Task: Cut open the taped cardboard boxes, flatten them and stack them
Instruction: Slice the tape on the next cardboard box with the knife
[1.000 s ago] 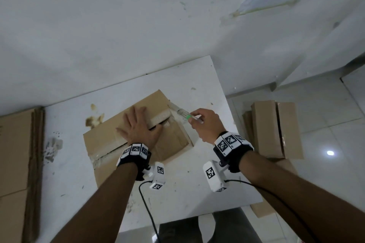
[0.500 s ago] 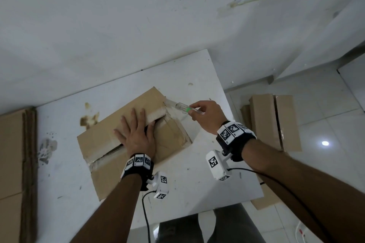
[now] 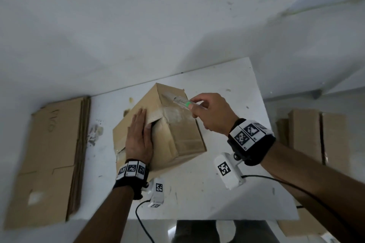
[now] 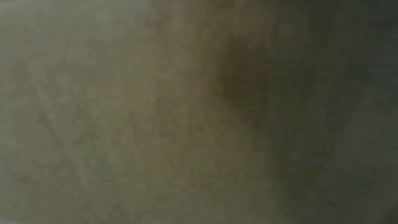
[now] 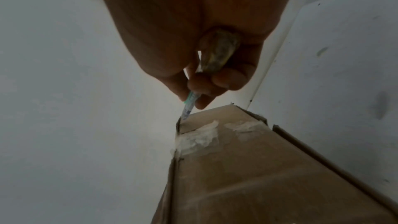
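A brown cardboard box [image 3: 183,136] with whitish tape stands on the white table [image 3: 197,193], one corner pointing at the wall. My left hand [image 3: 139,136] lies flat on its top with straight fingers, beside a gap in the top seam. My right hand [image 3: 209,113] grips a clear box cutter [image 3: 182,102] with a green slider; the blade points at the box's far upper edge. In the right wrist view the cutter [image 5: 190,106] tip meets the taped corner of the box [image 5: 247,176]. The left wrist view is dark and blurred.
A stack of flattened cardboard [image 3: 49,153] lies at the table's left end. More boxes [image 3: 316,136] stand on the floor to the right. The white wall [image 3: 138,25] runs close behind the table. Cables hang off the table's near edge.
The box, which lay low with its seam gaping, now stands taller on the table. My left hand stays flat on top. My right hand holds the cutter at the far upper edge.
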